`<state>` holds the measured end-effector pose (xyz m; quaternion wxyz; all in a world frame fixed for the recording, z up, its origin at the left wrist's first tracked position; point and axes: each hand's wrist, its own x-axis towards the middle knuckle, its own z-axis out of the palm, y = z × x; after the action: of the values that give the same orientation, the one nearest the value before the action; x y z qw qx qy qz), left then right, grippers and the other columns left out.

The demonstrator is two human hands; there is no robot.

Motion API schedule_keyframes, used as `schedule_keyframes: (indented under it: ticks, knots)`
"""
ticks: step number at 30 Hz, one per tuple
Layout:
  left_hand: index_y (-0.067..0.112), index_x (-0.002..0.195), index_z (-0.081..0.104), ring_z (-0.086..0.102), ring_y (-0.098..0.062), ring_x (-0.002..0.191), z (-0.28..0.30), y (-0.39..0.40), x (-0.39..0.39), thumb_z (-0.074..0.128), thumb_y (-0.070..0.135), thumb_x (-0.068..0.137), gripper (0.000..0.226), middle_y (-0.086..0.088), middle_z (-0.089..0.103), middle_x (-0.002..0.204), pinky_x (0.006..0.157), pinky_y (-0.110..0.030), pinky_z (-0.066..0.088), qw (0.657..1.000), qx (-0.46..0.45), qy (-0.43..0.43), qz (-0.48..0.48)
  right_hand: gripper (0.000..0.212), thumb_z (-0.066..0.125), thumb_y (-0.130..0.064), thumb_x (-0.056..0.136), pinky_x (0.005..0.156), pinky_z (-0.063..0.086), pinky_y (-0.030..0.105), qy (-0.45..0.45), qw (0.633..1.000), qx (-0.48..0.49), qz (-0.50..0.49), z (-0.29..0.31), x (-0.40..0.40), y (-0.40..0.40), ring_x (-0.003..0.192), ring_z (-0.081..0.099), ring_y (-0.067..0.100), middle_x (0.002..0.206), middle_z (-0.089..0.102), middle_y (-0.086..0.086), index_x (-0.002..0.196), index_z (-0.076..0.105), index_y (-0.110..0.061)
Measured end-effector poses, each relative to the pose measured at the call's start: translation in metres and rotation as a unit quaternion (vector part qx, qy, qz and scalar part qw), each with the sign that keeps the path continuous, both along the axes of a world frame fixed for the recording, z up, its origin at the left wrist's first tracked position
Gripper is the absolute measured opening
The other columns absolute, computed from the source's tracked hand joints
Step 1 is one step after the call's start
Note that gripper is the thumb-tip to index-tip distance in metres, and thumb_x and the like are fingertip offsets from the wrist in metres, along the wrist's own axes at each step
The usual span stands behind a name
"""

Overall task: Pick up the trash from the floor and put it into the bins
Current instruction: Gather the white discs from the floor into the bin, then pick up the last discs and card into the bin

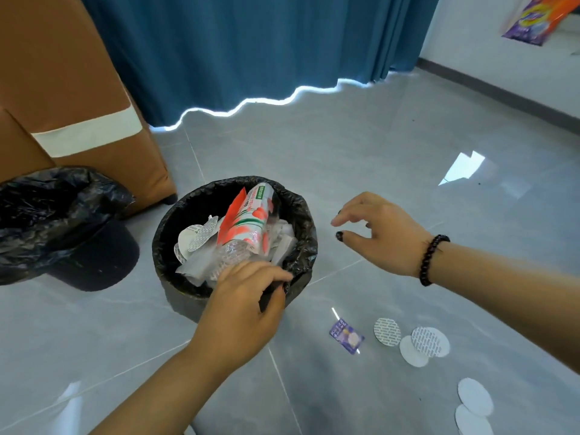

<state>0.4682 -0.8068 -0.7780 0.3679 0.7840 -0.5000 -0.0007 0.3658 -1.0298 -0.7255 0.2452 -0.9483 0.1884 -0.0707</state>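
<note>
We've got a single view here, a wide-angle camera on the person's head, looking forward and steeply down onto the grey floor (pixel 361 158). We're close in: both forearms reach up from the bottom edge, and the round bin (pixel 301 215) sits near centre, just ahead. At the top we catch the blue curtain (pixel 251 48), with straight edges bending toward the corners.
</note>
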Motion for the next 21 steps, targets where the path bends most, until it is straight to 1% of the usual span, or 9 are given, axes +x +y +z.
schedule_keyframes:
  ticks: [2,3,5,7,9,12,16,19,21]
  knots:
    - [0.027,0.098,0.068,0.053,0.003,0.096,0.003,-0.010,-0.008,0.049,0.030,0.085,0.023,0.021,0.062,0.096,0.091,-0.023,0.039,0.999,0.027,-0.006,-0.042,0.015,0.062,-0.023,0.088,0.075,0.042,0.009,-0.003,1.000,0.024,-0.019,-0.007,-0.023,-0.007,0.091,0.054,-0.001,0.108,0.052,-0.011,0.102,0.067,-0.028]
    - [0.029,0.097,0.067,0.053,0.003,0.095,0.001,-0.017,-0.015,0.047,0.031,0.084,0.024,0.021,0.063,0.095,0.092,-0.025,0.038,0.997,0.046,-0.012,-0.065,0.014,0.062,-0.022,0.088,0.074,0.043,0.008,-0.005,0.999,0.035,-0.028,-0.012,-0.038,-0.012,0.090,0.055,-0.003,0.107,0.054,-0.012,0.099,0.067,-0.030]
    - [0.033,0.096,0.064,0.053,0.004,0.091,-0.001,-0.023,-0.024,0.046,0.033,0.084,0.021,0.022,0.063,0.092,0.094,-0.027,0.032,0.989,0.090,-0.023,-0.115,0.014,0.063,-0.021,0.088,0.077,0.046,0.012,-0.002,0.997,0.060,-0.044,-0.026,-0.059,-0.015,0.091,0.055,-0.004,0.105,0.056,-0.014,0.094,0.065,-0.033]
    - [0.034,0.097,0.062,0.050,0.004,0.089,-0.003,-0.031,-0.031,0.046,0.033,0.086,0.020,0.023,0.060,0.091,0.095,-0.027,0.029,0.971,0.151,-0.046,-0.180,0.015,0.063,-0.020,0.087,0.079,0.048,0.016,0.004,0.994,0.087,-0.071,-0.044,-0.085,-0.021,0.092,0.056,-0.003,0.104,0.057,-0.015,0.094,0.065,-0.033]
    - [0.033,0.103,0.062,0.048,0.003,0.094,-0.004,-0.037,-0.035,0.047,0.032,0.090,0.020,0.019,0.061,0.097,0.099,-0.024,0.027,0.947,0.212,-0.058,-0.234,0.015,0.063,-0.019,0.088,0.078,0.048,0.013,0.021,0.989,0.110,-0.099,-0.063,-0.110,-0.028,0.090,0.058,-0.003,0.103,0.057,-0.015,0.094,0.065,-0.031]
    - [0.033,0.109,0.061,0.050,0.003,0.099,-0.009,-0.049,-0.042,0.048,0.031,0.093,0.021,0.018,0.062,0.103,0.101,-0.020,0.025,0.919,0.277,-0.038,-0.278,0.015,0.062,-0.017,0.088,0.071,0.046,0.008,0.045,0.976,0.141,-0.162,-0.098,-0.151,-0.040,0.087,0.059,-0.005,0.101,0.058,-0.013,0.092,0.065,-0.032]
    - [0.033,0.117,0.058,0.055,0.001,0.101,-0.029,-0.077,-0.057,0.048,0.032,0.093,0.026,0.018,0.064,0.106,0.097,-0.015,0.030,0.887,0.360,-0.025,-0.290,0.015,0.061,-0.017,0.088,0.066,0.039,0.008,0.090,0.947,0.174,-0.255,-0.148,-0.205,-0.049,0.084,0.059,0.001,0.102,0.059,-0.009,0.092,0.063,-0.031]
    - [0.031,0.117,0.058,0.059,-0.006,0.098,-0.061,-0.100,-0.068,0.051,0.029,0.091,0.027,0.013,0.068,0.102,0.092,-0.021,0.043,0.883,0.393,0.018,-0.254,0.015,0.060,-0.016,0.089,0.074,0.037,0.016,0.133,0.921,0.197,-0.309,-0.178,-0.234,-0.047,0.087,0.058,0.010,0.104,0.057,-0.004,0.101,0.066,-0.022]
    - [0.031,0.118,0.054,0.060,-0.011,0.097,-0.090,-0.115,-0.074,0.053,0.027,0.090,0.029,0.008,0.066,0.108,0.088,-0.026,0.048,0.877,0.425,0.044,-0.222,0.017,0.059,-0.016,0.088,0.077,0.037,0.018,0.156,0.904,0.206,-0.339,-0.194,-0.252,-0.045,0.089,0.057,0.012,0.105,0.057,-0.003,0.103,0.066,-0.020]
